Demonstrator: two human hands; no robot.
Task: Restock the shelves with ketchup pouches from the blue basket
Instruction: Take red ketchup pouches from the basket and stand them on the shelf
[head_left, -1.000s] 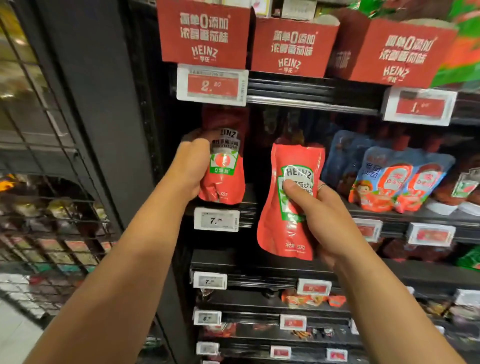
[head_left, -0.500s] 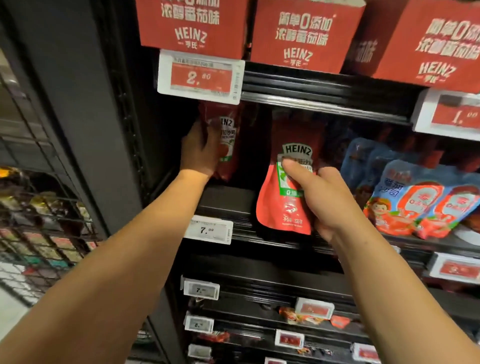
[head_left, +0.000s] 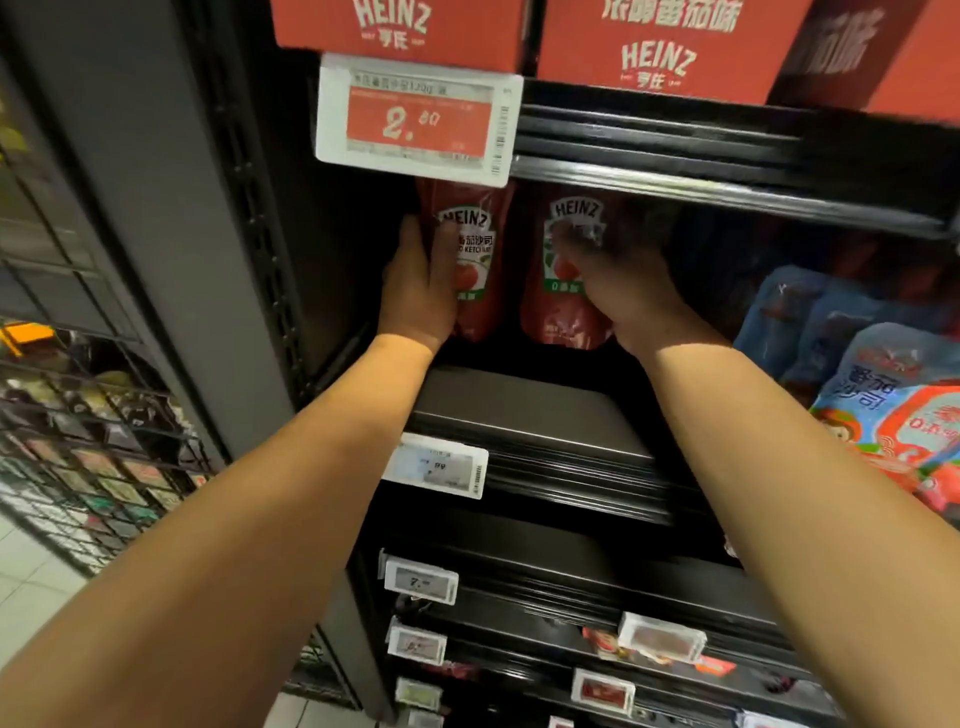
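Observation:
Two red Heinz ketchup pouches stand upright side by side deep on the dark shelf (head_left: 524, 410). My left hand (head_left: 421, 286) grips the left pouch (head_left: 480, 260) from its left side, thumb across the label. The right pouch (head_left: 556, 275) is held by my right hand (head_left: 623, 291), whose fingers curl over its label in the shadow. Both arms reach far into the shelf bay. The blue basket is out of sight.
Red Heinz cartons (head_left: 654, 47) sit on the shelf above, with a 2.80 price tag (head_left: 415, 122) hanging at its edge. Blue and red sauce pouches (head_left: 878, 395) fill the shelf's right side. A wire rack (head_left: 88, 441) stands at the left. Lower shelves carry more price tags.
Both hands have pushed their pouches further back into the shelf and stood them side by side. The camera has moved closer and tilted up.

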